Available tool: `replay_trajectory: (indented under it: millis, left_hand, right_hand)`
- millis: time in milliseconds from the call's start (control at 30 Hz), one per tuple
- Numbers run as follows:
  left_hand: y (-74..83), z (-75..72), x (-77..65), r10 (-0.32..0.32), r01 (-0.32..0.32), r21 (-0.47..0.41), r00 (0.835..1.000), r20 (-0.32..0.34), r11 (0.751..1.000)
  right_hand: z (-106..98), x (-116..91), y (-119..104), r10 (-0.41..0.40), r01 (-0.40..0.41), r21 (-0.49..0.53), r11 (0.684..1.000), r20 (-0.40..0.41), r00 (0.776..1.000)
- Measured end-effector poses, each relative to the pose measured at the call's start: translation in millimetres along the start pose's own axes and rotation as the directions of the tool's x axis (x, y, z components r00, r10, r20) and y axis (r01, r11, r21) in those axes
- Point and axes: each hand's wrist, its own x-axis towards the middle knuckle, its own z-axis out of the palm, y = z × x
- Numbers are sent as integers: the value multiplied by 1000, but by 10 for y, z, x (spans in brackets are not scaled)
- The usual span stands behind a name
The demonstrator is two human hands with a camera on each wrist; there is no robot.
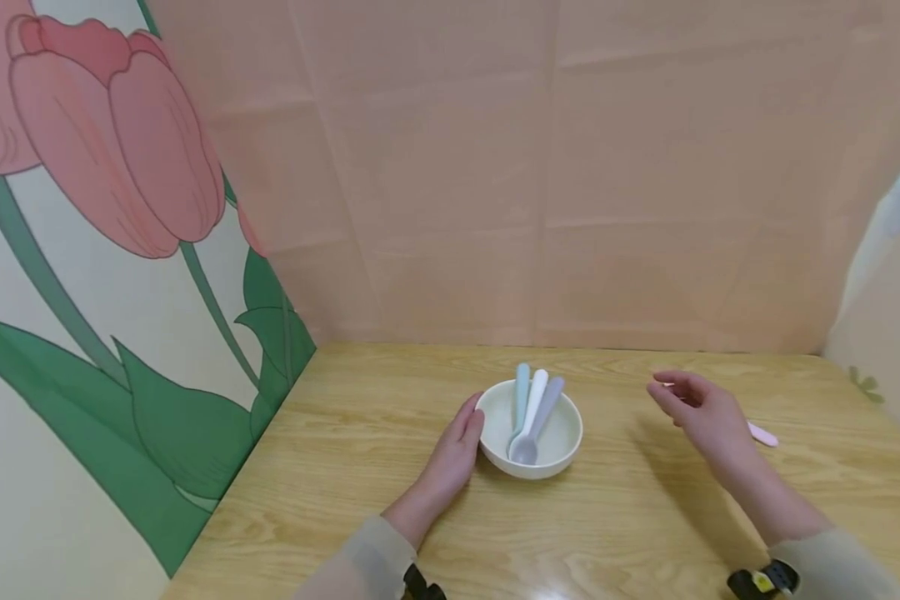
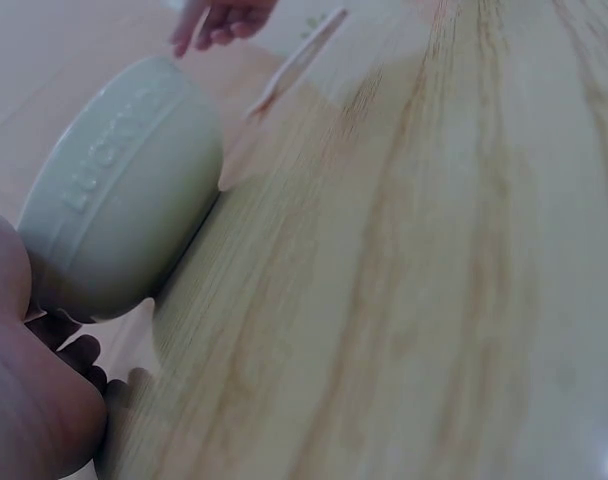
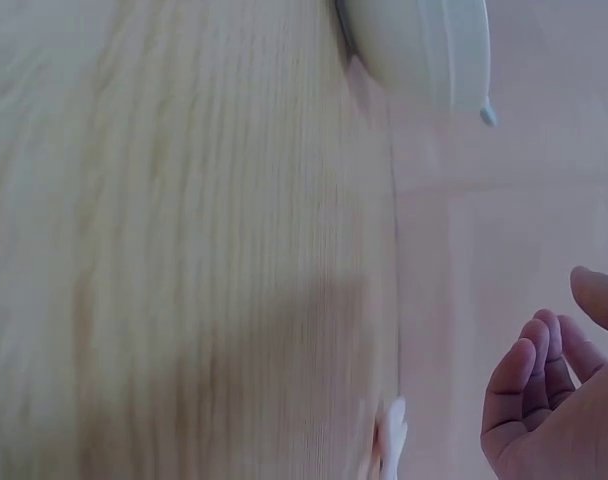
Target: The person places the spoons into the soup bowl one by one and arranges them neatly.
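Observation:
A cream-white bowl (image 1: 528,472) stands upright on the table. In it lean a light-blue-handled utensil (image 1: 522,392), a white-handled one (image 1: 536,398) and a lavender spoon (image 1: 548,406), handles toward the far rim. My left hand (image 1: 450,454) holds the bowl's left side; in the left wrist view its fingers reach behind the bowl's lower wall (image 2: 134,200). Over the table to the right, my right hand (image 1: 708,417) hovers with loosely bent fingers and nothing in its grip. Beyond it lies a pink utensil (image 1: 762,434), mostly hidden by that hand in the head view.
The wood-grain table (image 1: 607,533) ends at a pinkish-beige sheet (image 1: 570,208) along the back. Large printed tulips (image 1: 120,142) cover the left wall. A pale panel (image 1: 885,333) borders the right side. Dark wrist straps (image 1: 765,578) show at the cuffs.

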Motion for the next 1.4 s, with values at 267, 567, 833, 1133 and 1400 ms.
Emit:
replay_trajectory:
  millis: [267,567,833,1133,1400]
  left_hand:
    - [7,-6,-11,-3,3,-9,1000,1,1000]
    - [7,-5,-16,-9,9,-13,1000,-1,1000]
    - [16,-17,-18,-17,17,-17,1000,-1,1000]
    - [-1,-8,-6,-46,46,-8,999,2,999]
    - [9,0,-10,-38,38,0,999,-7,999]
  right_hand:
    - [-186,-97,157,-1,-2,-67,998,-46,999]
    - [-380,-170,356,4,-14,-105,994,-96,995]
    - [-559,-252,513,5,-24,-180,983,-108,994]
    - [-748,-320,703,9,-32,-214,976,-107,994]
    - [-803,-337,778,13,-38,-225,974,-111,994]
